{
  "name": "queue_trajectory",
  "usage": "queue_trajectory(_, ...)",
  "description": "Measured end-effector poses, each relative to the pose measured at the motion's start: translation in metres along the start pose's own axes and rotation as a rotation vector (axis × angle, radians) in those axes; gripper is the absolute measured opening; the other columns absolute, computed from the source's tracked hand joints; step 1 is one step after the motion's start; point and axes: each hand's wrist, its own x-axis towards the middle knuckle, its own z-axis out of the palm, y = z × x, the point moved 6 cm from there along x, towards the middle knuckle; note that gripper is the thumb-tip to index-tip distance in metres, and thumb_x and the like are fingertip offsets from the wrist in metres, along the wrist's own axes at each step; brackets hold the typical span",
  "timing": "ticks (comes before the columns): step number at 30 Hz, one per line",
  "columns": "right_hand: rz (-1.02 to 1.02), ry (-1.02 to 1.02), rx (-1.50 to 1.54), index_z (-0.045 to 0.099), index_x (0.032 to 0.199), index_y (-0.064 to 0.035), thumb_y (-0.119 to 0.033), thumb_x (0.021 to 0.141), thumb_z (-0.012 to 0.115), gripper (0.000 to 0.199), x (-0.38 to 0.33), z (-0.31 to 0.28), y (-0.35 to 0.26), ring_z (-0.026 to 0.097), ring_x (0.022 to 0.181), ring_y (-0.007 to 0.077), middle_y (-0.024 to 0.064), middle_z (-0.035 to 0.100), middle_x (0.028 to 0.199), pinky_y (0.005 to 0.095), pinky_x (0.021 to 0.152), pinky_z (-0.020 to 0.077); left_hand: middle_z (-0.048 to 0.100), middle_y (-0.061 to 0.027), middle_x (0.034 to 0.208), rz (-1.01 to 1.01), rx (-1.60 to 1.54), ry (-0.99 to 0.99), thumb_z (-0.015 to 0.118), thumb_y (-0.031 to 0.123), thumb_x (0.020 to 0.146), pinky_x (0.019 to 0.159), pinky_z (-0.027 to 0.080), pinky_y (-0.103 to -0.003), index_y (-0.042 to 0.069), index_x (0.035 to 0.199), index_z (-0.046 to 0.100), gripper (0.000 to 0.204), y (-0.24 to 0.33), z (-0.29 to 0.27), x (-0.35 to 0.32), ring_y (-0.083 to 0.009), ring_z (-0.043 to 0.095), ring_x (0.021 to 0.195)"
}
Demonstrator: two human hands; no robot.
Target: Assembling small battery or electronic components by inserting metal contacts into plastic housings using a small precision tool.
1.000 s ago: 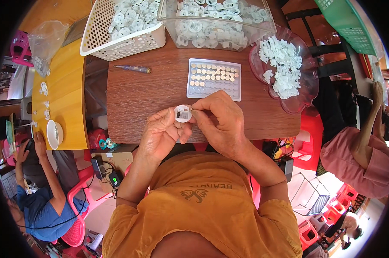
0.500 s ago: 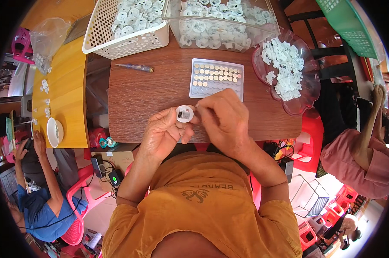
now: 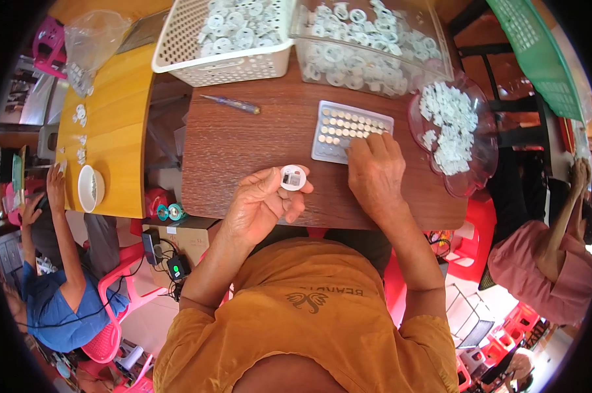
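Observation:
Between the thumb and fingers of my left hand (image 3: 260,200) is a small round white plastic housing (image 3: 293,177), its open face up, with a dark and silvery part inside. My right hand (image 3: 378,171) is over the near right part of a pale tray (image 3: 329,152) with rows of round metal button cells (image 3: 348,123). Its fingers are bent together and pointing down. The fingertips are hidden, so any cell between them is out of sight.
A screwdriver (image 3: 230,103) lies at the back left. Behind stand a white basket (image 3: 243,71) and a clear bin (image 3: 374,77), both full of round plastic parts. A reddish clear dish (image 3: 463,185) of small white pieces is at the right. Co-workers sit on both sides.
My right hand has moved away from the round housing, to the right and forward onto the tray. My left hand still holds the housing. The whole view has shifted slightly.

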Motion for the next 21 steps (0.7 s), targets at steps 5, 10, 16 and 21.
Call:
queue_trajectory(5,-0.116,0.024,0.138,0.059,0.08,-0.0029,-0.003,0.067,0.066,0.014,0.035,0.009,-0.036,0.05,0.07,0.0291,0.0109,0.051,0.073,0.0403,0.061,0.0414,0.063,-0.0199,0.094,0.1,0.008,0.042,0.05,0.029,0.093,0.049,0.043,-0.027,-0.01,0.113,0.053,0.045,0.019,-0.013,-0.012,-0.02,0.058,0.061)
queue_trajectory(10,-0.308,0.017,0.148,0.058,0.074,-0.0021,-0.009,0.065,0.057,0.011,0.085,0.062,-0.093,0.05,0.073,0.0271,0.0125,0.054,0.075,0.0368,0.063,0.0391,0.064,-0.0176,0.096,0.208,-0.014,0.028,0.048,0.027,0.095,0.053,0.045,-0.027,-0.01,0.113,0.053,0.042,0.037,-0.028,-0.025,-0.019,0.061,0.067)
queue_trajectory(16,-0.378,-0.058,-0.128,0.064,0.078,-0.0003,-0.013,0.069,0.058,0.017,0.109,0.12,-0.122,0.052,0.075,0.0235,0.0115,0.058,0.074,0.0359,0.063,0.0382,0.064,-0.018,0.095,0.237,-0.04,0.1,0.048,0.027,0.095,0.052,0.044,-0.027,-0.01,0.114,0.052,0.043,0.047,-0.046,-0.04,-0.0195,0.061,0.067)
queue_trajectory(21,-0.298,-0.178,-0.003,0.061,0.078,-0.0006,-0.012,0.071,0.059,0.014,0.103,0.122,-0.109,0.055,0.077,0.0275,0.0133,0.059,0.076,0.0396,0.063,0.0414,0.065,-0.0178,0.092,0.214,-0.045,0.093,0.049,0.028,0.094,0.05,0.044,-0.027,-0.011,0.113,0.053,0.043,0.052,-0.048,-0.041,-0.0196,0.061,0.064)
